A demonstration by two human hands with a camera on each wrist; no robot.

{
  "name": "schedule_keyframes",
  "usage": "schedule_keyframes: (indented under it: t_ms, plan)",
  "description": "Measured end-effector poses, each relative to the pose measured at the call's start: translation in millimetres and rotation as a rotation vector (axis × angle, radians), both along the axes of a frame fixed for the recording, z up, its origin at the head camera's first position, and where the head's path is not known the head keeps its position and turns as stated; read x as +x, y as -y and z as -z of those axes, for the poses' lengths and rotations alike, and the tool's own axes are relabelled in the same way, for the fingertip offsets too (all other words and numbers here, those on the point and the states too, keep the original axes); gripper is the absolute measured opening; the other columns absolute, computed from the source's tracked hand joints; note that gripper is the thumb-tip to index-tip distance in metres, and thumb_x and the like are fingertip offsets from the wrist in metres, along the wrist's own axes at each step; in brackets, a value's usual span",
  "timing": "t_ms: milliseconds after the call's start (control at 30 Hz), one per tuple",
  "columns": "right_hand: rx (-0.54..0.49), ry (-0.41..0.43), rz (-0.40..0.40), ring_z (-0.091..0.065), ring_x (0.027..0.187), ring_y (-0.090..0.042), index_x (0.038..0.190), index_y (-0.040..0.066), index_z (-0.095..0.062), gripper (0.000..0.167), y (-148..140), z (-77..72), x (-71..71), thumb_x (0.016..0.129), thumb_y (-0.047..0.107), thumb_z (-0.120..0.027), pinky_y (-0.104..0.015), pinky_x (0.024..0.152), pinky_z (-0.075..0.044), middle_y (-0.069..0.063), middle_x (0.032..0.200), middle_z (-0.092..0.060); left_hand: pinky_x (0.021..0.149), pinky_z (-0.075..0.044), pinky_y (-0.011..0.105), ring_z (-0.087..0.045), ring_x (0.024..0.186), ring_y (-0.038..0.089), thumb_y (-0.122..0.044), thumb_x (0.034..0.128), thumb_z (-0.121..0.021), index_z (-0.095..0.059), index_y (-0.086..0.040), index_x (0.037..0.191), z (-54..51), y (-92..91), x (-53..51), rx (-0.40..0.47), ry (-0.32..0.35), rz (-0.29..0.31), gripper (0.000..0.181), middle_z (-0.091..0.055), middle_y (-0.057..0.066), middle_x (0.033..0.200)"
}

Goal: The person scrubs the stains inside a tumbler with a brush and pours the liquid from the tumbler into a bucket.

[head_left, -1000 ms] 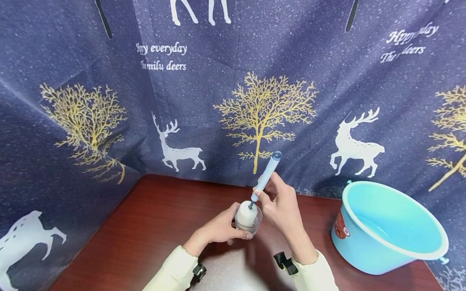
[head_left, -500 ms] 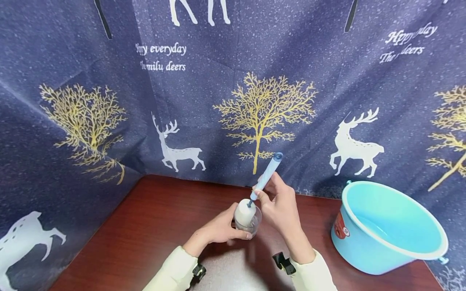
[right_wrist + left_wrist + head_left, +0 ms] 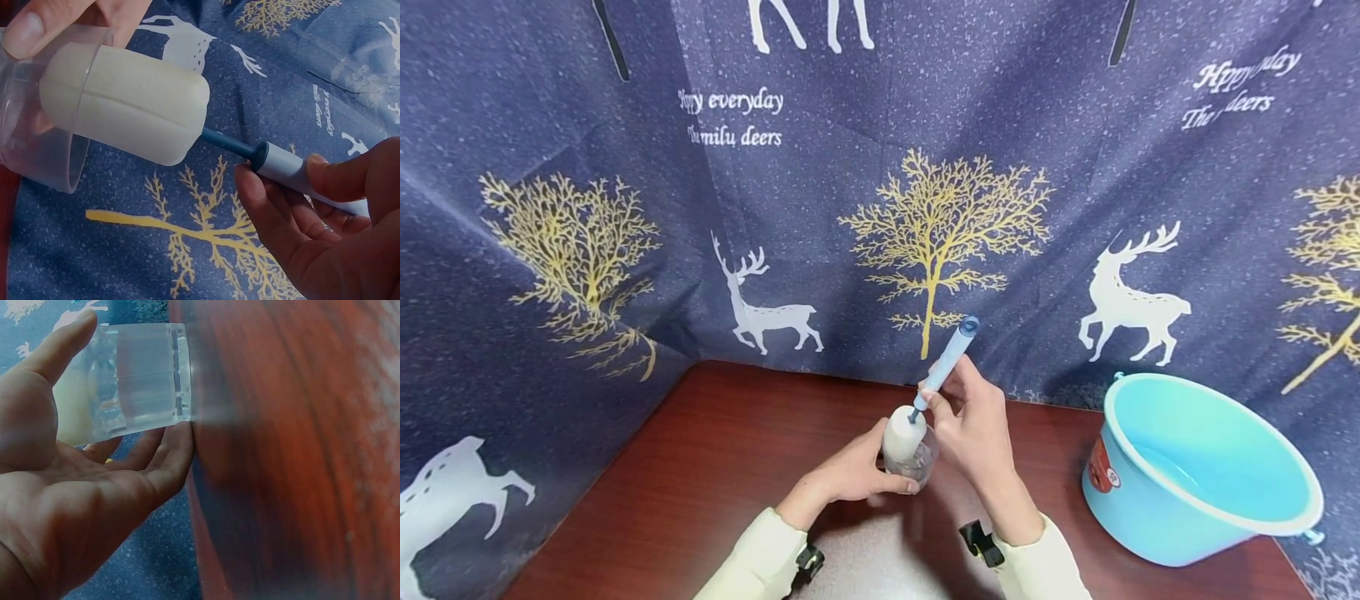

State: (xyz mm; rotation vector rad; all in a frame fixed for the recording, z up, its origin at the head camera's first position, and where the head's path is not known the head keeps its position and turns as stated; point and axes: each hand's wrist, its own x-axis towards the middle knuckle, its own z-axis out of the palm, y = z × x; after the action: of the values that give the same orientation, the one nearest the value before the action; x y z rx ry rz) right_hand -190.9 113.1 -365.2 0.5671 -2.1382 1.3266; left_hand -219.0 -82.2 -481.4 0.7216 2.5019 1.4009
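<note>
My left hand (image 3: 850, 473) grips a clear cup (image 3: 147, 375) from its left side, thumb at the near side, fingers round the far side. The cup stands with its mouth up, its base at or just over the table. In my right hand (image 3: 973, 425) is the light blue handle (image 3: 284, 169) of a sponge cup brush, pinched low between thumb and fingers. A dark blue stem joins it to the white sponge head (image 3: 150, 100). That head sits tilted, its lower end inside the cup and the rest above the rim.
A light blue bucket (image 3: 1210, 525) with a red label stands at the table's right. The reddish-brown table (image 3: 700, 442) ends against a dark blue cloth (image 3: 820, 200) printed with deer and trees. Dark straps (image 3: 983, 543) show at both wrists.
The white sponge head has risen a little in the cup and shifted left. My right hand has moved slightly left with the handle. My left hand and the cup have stayed put.
</note>
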Motion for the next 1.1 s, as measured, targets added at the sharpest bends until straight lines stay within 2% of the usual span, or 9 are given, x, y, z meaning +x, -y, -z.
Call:
schedule_keyframes:
  t_ms: [367,567,667,1100]
  plan:
    - [0.021,-0.051,0.022,-0.074,0.079,-0.014,0.107,0.009,-0.063,0.030,1.1,2.5,-0.9,0.088,-0.011,-0.077,-0.025,0.062,-0.055,-0.002,0.090,-0.077,0.106,-0.049,0.037,-0.061,0.121,0.015,-0.043,0.0812,-0.092,-0.047,-0.015,0.142,-1.1,0.6,1.0,-0.021,-0.016,-0.006,0.081,-0.065,-0.001,0.130]
    - [0.039,-0.060,0.025,-0.072,0.075,-0.013,0.108,0.009,-0.063,0.031,0.8,1.4,-0.3,0.089,-0.011,-0.076,-0.029,0.061,-0.055,-0.005,0.091,-0.077,0.105,-0.049,0.039,-0.061,0.121,0.017,-0.040,0.0827,-0.092,-0.048,-0.012,0.140,-3.6,1.4,1.8,-0.026,-0.037,0.011,0.077,-0.064,0.000,0.128]
    - [0.045,-0.060,0.025,-0.070,0.073,-0.014,0.107,0.008,-0.064,0.029,0.4,1.3,0.1,0.089,-0.011,-0.076,-0.030,0.059,-0.053,-0.008,0.091,-0.078,0.105,-0.049,0.038,-0.061,0.121,0.016,-0.041,0.0831,-0.091,-0.048,-0.013,0.140,-3.6,1.3,1.7,-0.031,-0.030,0.011,0.077,-0.064,-0.001,0.128]
    - [0.087,-0.058,0.043,-0.058,0.063,-0.013,0.103,0.009,-0.065,0.028,-0.1,-2.0,2.4,0.087,-0.011,-0.077,-0.027,0.055,-0.048,-0.001,0.081,-0.074,0.103,-0.050,0.037,-0.063,0.119,0.014,-0.043,0.0834,-0.091,-0.048,-0.017,0.138,-0.7,1.1,-0.4,-0.030,-0.006,0.011,0.074,-0.065,-0.005,0.126]
